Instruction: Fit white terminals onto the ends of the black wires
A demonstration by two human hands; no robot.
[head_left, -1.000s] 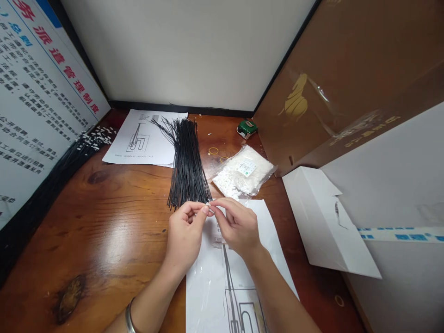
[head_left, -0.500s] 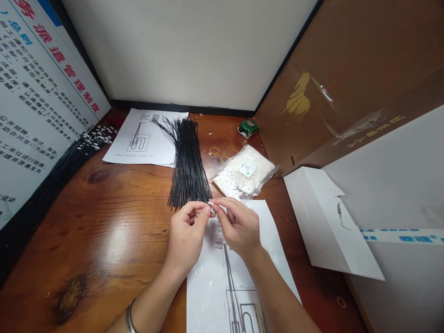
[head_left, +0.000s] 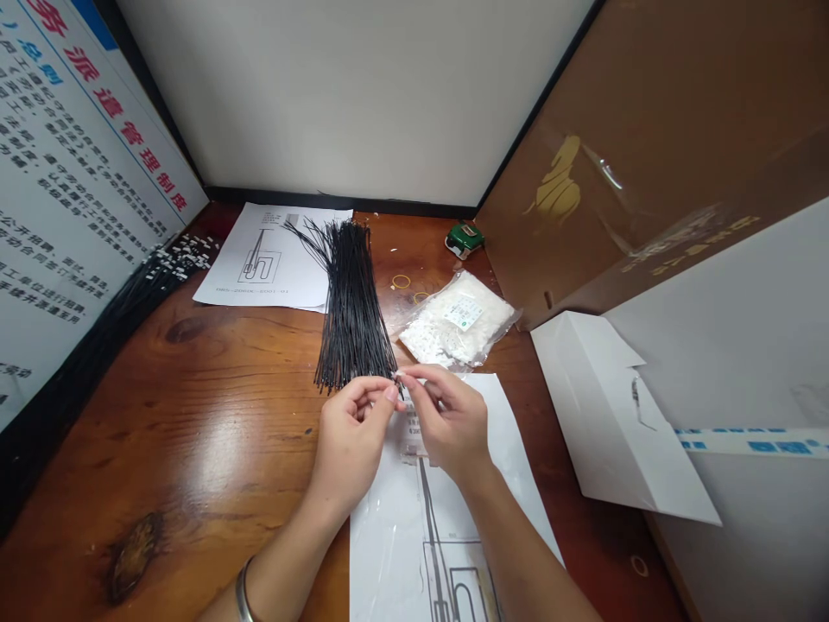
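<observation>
My left hand and my right hand meet fingertip to fingertip over the near end of a bundle of thin black wires lying on the wooden table. Both hands pinch a small white piece and a black wire end at the same spot; the piece is too small to make out fully. A clear bag of small white parts lies just behind my right hand. Under my hands is a printed drawing sheet in a plastic sleeve.
A second drawing sheet lies at the back. Finished black wires with white ends lie along the left board. A green object, yellow rubber bands, a brown carton and a white box stand to the right.
Both hands have shifted slightly to the right and away from me, keeping their pinch together. Nothing else has moved.
</observation>
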